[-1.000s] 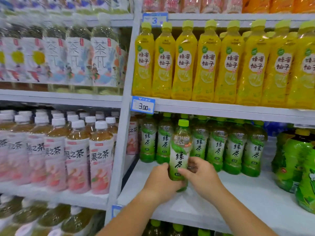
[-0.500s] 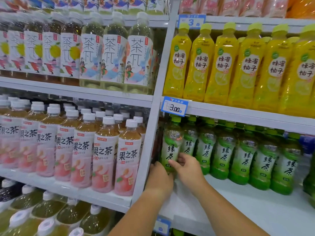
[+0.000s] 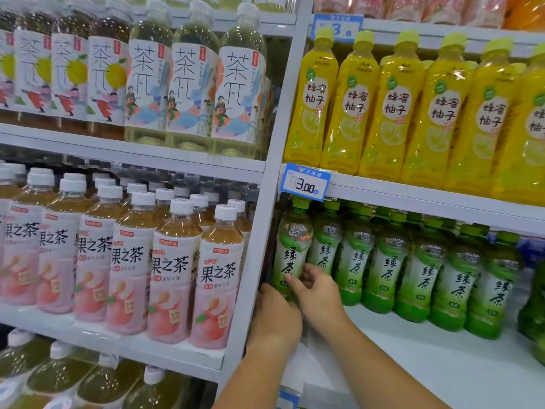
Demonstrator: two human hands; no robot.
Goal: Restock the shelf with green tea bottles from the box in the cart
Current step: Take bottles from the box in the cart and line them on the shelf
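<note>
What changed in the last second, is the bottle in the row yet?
The green tea bottle moved left and back, from in front of the green tea row to its left end, beside the shelf upright. Nothing was let go: the left hand and right hand still hold its lower part. The row itself stayed put.

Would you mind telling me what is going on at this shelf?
A person is placing a green tea bottle at the left end of the row of matching bottles on the white shelf. The right hand grips its label; the left hand sits at its base, its grip hidden. It stands below the 3.00 price tag.
</note>
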